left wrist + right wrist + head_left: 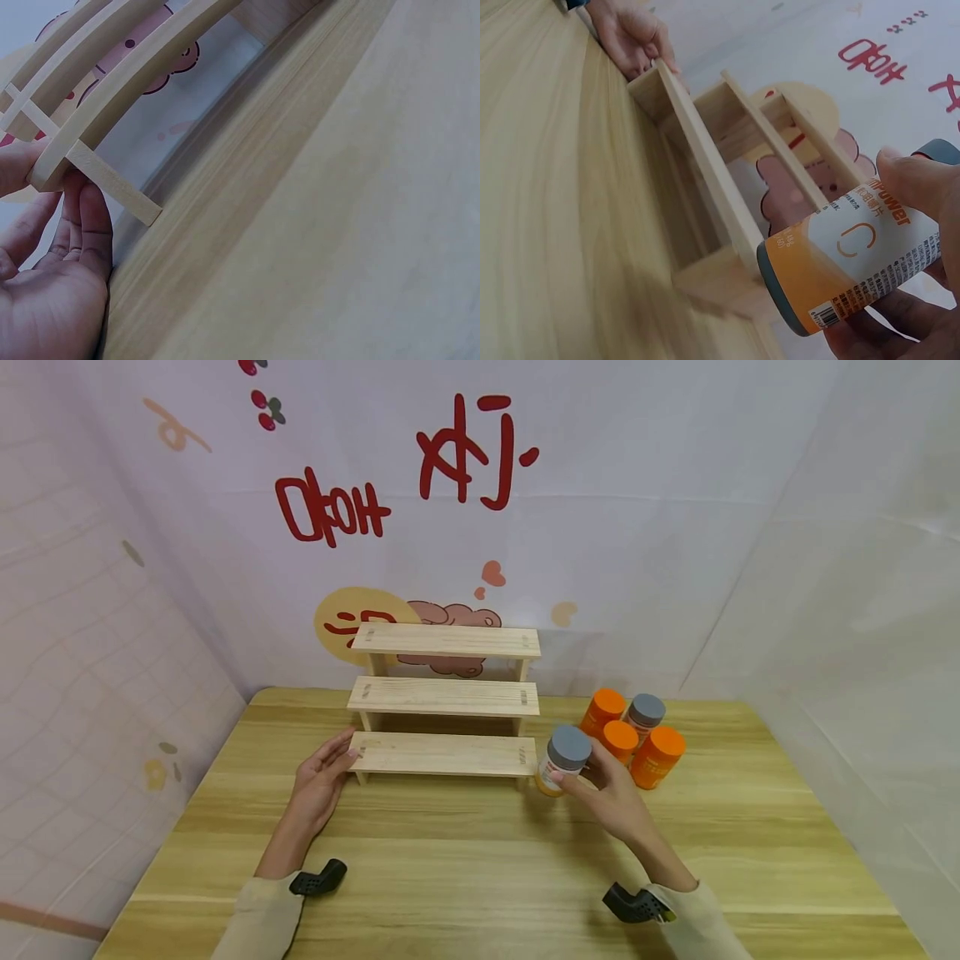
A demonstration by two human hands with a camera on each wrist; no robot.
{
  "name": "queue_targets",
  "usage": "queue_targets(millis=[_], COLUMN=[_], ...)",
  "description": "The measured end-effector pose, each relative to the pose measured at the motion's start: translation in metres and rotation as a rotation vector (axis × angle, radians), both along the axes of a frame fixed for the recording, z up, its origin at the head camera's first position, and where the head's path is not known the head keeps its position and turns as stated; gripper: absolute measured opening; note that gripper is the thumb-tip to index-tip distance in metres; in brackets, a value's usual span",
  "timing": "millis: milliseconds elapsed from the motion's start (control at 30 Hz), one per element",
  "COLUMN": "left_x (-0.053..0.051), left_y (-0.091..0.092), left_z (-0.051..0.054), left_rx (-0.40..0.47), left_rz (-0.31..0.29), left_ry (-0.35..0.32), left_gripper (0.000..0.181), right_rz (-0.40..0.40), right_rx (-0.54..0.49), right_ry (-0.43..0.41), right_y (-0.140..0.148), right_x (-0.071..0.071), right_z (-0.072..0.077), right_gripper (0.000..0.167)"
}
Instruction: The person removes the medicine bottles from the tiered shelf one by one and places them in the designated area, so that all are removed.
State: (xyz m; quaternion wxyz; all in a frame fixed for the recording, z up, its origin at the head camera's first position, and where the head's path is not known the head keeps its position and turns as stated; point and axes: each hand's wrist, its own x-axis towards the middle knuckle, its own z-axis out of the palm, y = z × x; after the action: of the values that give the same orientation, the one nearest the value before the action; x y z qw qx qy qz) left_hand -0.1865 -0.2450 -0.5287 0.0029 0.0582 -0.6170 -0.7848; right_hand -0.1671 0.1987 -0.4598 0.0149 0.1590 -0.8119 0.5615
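Note:
A three-step wooden display shelf (442, 752) stands on the table. At its left end my left hand (321, 781) pinches the lowest step, thumb on top and fingers beneath, as the left wrist view shows with the fingers (94, 221) under the board. My right hand (611, 797) holds a vitamin bottle (564, 760) with a grey cap, close to the right end of the lowest step. The right wrist view shows the orange-and-white label of this bottle (855, 247), marked with a large C, between thumb and fingers.
Right of the held bottle stand several more bottles: orange ones with orange caps (657, 758) and one with a grey cap (647, 710). A printed white cloth (637, 527) hangs behind the wood-grain table (450, 877), and cloth sides flank it.

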Motion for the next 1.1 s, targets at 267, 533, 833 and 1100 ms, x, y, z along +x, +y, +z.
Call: queue_targets(millis=[267,533,833,1100], left_x=[0.000,0.000,-0.001,-0.001], left_y=[0.001,0.001,0.000,0.001], left_z=[0.000,0.000,-0.002,0.000], left_rx=[0.003,-0.002,0.006,0.000], left_rz=[0.007,0.007,0.009,0.013], left_ry=[0.003,-0.009,-0.008,-0.006], left_gripper=[0.066,0.067,0.066,0.066], right_rz=[-0.024,-0.058,-0.097,-0.141], right_rx=[-0.005,0.014,0.040,0.067], right_ry=[0.009,0.012,-0.005,-0.026], right_y=[0.023,0.044,0.061,0.071], right_x=[0.004,0.009,0.015,0.023], right_z=[-0.010,-0.021,-0.035,-0.045], right_gripper=[0.055,0.055,0.053,0.056])
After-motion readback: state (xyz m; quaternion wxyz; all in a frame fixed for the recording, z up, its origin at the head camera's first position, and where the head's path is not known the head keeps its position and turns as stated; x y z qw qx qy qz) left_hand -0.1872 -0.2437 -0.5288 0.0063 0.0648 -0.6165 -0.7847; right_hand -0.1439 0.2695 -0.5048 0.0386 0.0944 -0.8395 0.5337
